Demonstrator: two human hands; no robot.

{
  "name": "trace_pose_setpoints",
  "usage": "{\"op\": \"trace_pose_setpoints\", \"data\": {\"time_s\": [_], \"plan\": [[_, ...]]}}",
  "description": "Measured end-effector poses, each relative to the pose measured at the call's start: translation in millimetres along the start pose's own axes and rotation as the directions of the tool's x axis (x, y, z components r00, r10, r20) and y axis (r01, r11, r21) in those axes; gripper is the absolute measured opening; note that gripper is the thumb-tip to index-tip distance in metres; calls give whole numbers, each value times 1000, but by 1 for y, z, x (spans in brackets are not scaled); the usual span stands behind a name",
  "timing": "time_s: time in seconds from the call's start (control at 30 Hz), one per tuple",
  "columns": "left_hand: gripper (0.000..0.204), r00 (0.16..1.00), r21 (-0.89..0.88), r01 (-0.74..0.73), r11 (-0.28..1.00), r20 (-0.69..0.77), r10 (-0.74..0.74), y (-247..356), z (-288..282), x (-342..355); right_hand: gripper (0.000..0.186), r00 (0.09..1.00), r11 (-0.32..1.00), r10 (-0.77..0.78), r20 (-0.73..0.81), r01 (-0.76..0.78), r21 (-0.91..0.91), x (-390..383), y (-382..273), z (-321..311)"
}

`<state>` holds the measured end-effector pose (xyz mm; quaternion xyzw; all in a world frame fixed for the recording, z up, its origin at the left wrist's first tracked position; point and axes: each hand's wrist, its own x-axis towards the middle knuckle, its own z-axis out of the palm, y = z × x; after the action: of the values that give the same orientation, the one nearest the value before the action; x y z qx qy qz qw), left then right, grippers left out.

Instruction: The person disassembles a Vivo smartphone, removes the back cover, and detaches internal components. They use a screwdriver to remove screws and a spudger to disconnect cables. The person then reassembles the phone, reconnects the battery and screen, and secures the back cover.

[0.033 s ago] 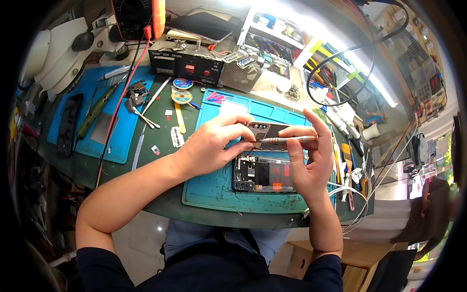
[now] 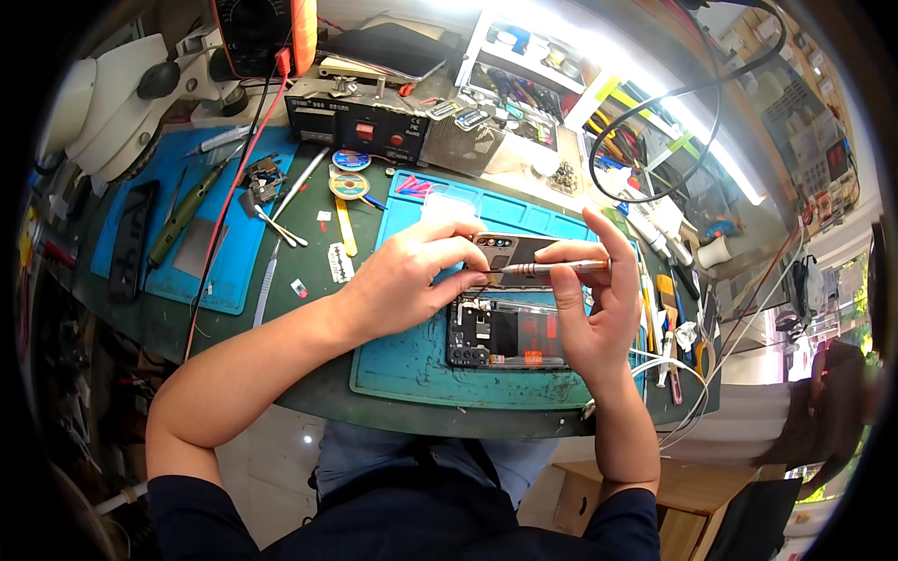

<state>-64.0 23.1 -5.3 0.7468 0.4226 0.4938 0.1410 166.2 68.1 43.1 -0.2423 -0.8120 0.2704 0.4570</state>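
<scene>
An opened phone (image 2: 505,332) lies on the teal work mat (image 2: 402,369), its inside parts and an orange-red label showing. The phone's back cover (image 2: 500,254), with a row of camera lenses, is tilted up along its far edge. My right hand (image 2: 603,304) holds a slim screwdriver (image 2: 535,269) level above the phone, tip to the left. My left hand (image 2: 407,276) is closed in a pinch by the tip and the cover's lens end. What sits between those fingertips is hidden.
A blue mat (image 2: 224,271) at the left bears a dark phone (image 2: 134,241) and a green pen-shaped tool (image 2: 178,217). A black bench unit (image 2: 355,129) and an orange-edged multimeter (image 2: 304,37) stand at the back. White cables (image 2: 697,393) and brushes (image 2: 667,299) lie at the right.
</scene>
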Motion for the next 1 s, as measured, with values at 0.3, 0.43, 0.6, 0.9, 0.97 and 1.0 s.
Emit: {"op": "trace_pose_setpoints", "data": {"time_s": [0.3,0.43,0.6,0.9,0.97,1.0], "plan": [[16,1000,11,8,1000,-10,-8,-1,1,-1,49,987,986,-150,66,154,-67,2,0,0],[15,1000,21,8,1000,-8,-7,-1,0,-1,52,967,961,-241,87,250,-118,-1,-1,2],[16,1000,32,9,999,1,-9,-1,0,-1,56,942,923,-329,74,337,-186,-4,6,3],[25,1000,30,-17,999,-5,17,2,-1,0,55,979,979,-203,-34,203,-18,-10,4,-5],[24,1000,30,-14,999,-3,14,-4,1,-2,53,984,983,-179,12,179,-33,-12,7,-4],[24,1000,34,-18,999,-8,18,-4,1,-2,52,984,983,-174,47,176,-44,-11,7,-2]]}}
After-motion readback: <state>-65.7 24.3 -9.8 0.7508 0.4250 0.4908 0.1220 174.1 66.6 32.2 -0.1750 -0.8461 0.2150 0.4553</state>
